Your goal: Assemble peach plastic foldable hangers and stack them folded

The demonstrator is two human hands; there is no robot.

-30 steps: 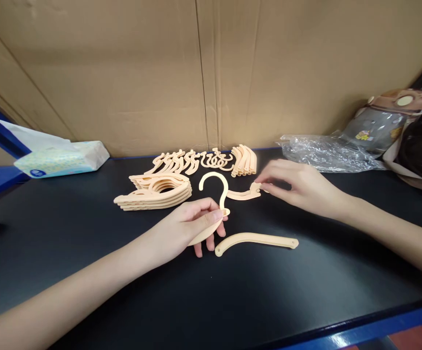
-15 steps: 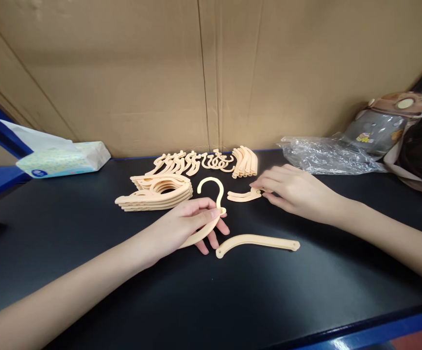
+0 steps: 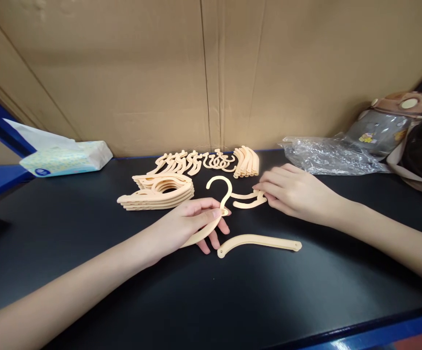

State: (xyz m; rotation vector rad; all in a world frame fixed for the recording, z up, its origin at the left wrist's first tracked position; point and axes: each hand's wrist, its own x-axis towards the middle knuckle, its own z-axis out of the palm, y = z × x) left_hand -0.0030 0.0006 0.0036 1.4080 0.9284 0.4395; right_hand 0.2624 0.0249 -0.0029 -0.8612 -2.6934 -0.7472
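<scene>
My left hand [image 3: 199,221] is closed around a beige plastic hanger arm, pinching it where a curved hanger hook [image 3: 227,187] meets its end. The hook points up and curls left. My right hand [image 3: 291,192] pinches a small beige plastic piece with two curved prongs [image 3: 247,203], which point left just beyond the hook. Its other end is hidden under my fingers. In front of both hands a loose hanger arm [image 3: 258,240] lies flat on the black table [image 3: 203,301], with a hole at its left end.
Stacked beige hanger parts [image 3: 158,197] lie left of centre. Behind them are rows of short curved pieces [image 3: 177,163], loose hooks [image 3: 218,160] and a bundle of hanger arms [image 3: 247,161]. A tissue pack [image 3: 68,158] stands at left; clear plastic [image 3: 330,155] and a bottle [image 3: 374,126] at right.
The two prongs of the piece in my right hand have spread apart. My left hand still holds the hook and hanger arm, and the view has shifted slightly.
</scene>
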